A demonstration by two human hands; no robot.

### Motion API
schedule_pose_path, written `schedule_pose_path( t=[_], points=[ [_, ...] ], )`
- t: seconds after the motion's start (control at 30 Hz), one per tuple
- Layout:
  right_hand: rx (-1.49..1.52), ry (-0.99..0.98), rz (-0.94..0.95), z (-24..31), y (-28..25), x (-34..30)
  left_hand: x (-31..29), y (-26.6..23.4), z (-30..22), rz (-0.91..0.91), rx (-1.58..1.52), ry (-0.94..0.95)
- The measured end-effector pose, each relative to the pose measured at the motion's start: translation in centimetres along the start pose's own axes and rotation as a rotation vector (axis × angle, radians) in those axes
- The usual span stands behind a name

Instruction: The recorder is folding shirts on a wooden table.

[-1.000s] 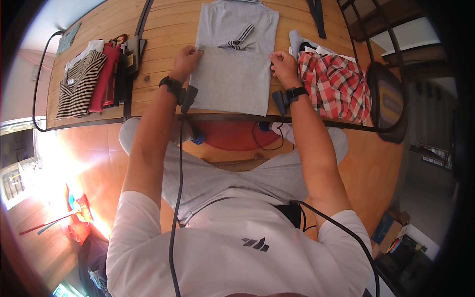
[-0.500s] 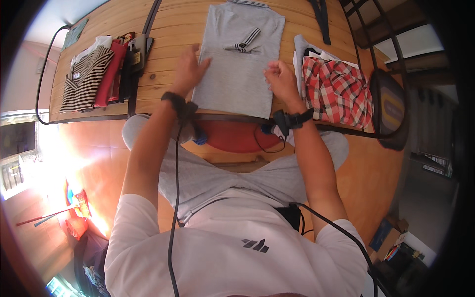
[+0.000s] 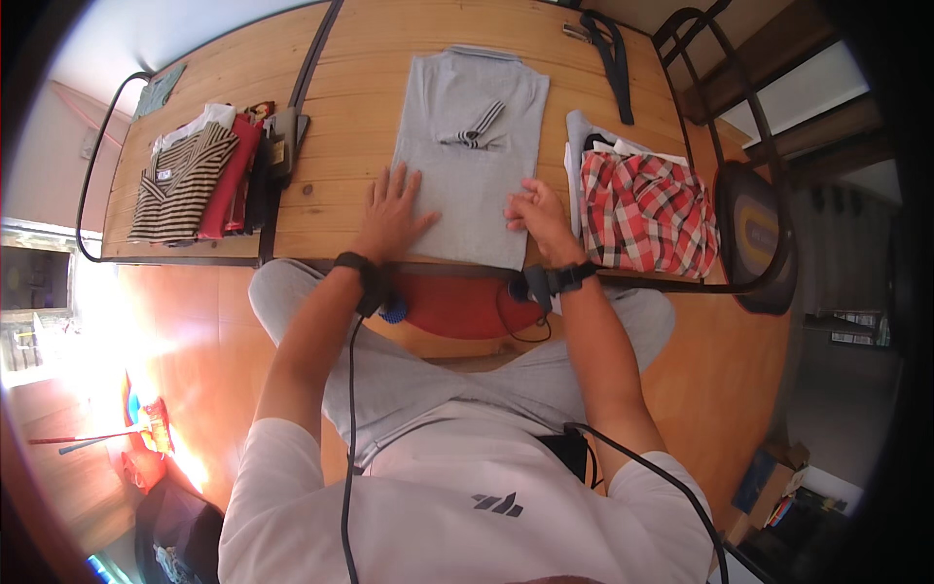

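A grey shirt [image 3: 467, 214] lies folded into a long rectangle on the wooden table, its collar at the far end. One sleeve with a black-and-white striped cuff [image 3: 477, 127] lies on top. My left hand [image 3: 391, 212] is spread over the shirt's lower left edge, fingers apart and nothing held. At the right edge, my right hand [image 3: 542, 219] has its fingers loosely bent and apart over the cloth, and no fabric shows pinched between them. Both wrists carry dark straps with small devices.
On the left of the table [image 3: 331, 175] stands a pile of folded clothes, with a striped brown top [image 3: 180, 185] in front. A red checked shirt [image 3: 647, 209] tops another pile at right. A dark strap [image 3: 615, 73] lies beyond it. A metal rail [image 3: 769, 127] borders the right side.
My left hand has come down onto the shirt's left edge with fingers spread. My right hand has shifted slightly nearer the shirt. The whole view has tilted a little; the piles stay put.
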State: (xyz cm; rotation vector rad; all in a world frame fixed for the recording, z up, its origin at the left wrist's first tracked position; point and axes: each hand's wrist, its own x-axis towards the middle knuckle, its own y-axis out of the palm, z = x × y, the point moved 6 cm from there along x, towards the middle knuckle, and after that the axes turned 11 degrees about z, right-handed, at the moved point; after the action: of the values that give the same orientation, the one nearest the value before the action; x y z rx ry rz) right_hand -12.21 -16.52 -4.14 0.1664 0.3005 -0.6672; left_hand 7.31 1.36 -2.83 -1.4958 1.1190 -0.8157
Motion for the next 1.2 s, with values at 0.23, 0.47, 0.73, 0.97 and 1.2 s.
schedule_pose_path(
  t=[0.23,0.47,0.73,0.97,1.2],
  points=[
    [0.047,-0.051,0.074,-1.4,2.5,-2.9,-3.1,0.8,-1.5,-0.008,0.000,0.095],
    [0.011,-0.082,0.038,-0.4,2.7,-3.7,-4.3,0.9,-1.1,-0.113,-0.016,0.072],
    [0.114,-0.005,0.056,-2.4,2.5,-4.6,-4.8,0.7,-0.9,-0.131,0.018,0.050],
    [0.073,-0.023,0.060,-2.7,2.4,-4.7,-4.9,0.5,-1.1,-0.080,-0.007,0.017],
    [0.066,0.003,0.052,-3.0,1.9,-4.6,-7.3,-12.3,-11.9,0.248,-0.983,0.568]
  ],
)
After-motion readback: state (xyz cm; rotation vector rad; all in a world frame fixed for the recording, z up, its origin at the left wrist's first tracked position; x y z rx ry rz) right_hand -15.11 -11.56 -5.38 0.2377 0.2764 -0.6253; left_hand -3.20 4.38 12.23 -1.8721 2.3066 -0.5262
